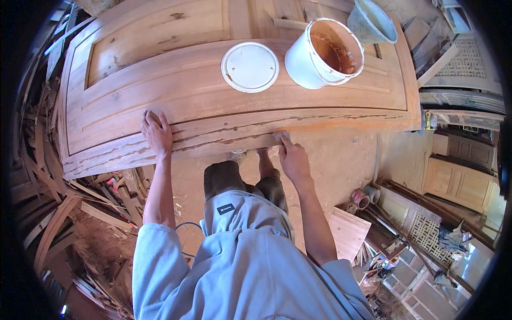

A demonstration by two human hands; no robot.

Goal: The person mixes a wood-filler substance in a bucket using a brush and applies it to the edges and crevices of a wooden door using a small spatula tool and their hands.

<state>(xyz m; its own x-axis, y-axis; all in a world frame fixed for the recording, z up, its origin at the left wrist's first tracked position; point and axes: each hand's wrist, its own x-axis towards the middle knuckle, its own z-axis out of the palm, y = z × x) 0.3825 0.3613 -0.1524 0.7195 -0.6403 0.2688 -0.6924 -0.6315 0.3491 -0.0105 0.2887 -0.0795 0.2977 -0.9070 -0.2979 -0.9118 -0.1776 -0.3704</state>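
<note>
Left hand (157, 133) lies flat on a wooden door (213, 101); right hand (290, 154) pinches a small scraper (282, 136) at its filler-streaked edge, where a slip could gouge wood

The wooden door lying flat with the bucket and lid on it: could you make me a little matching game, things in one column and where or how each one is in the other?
Things:
1. White bucket
2. Round lid
3. Left hand
4. Right hand

Places or states:
A. Flat on the door, palm down
B. Open, reddish-brown paste inside
C. At the door's near edge, holding a small scraper
D. Lying on the door left of the bucket

Pairs: 1-B, 2-D, 3-A, 4-C
</note>
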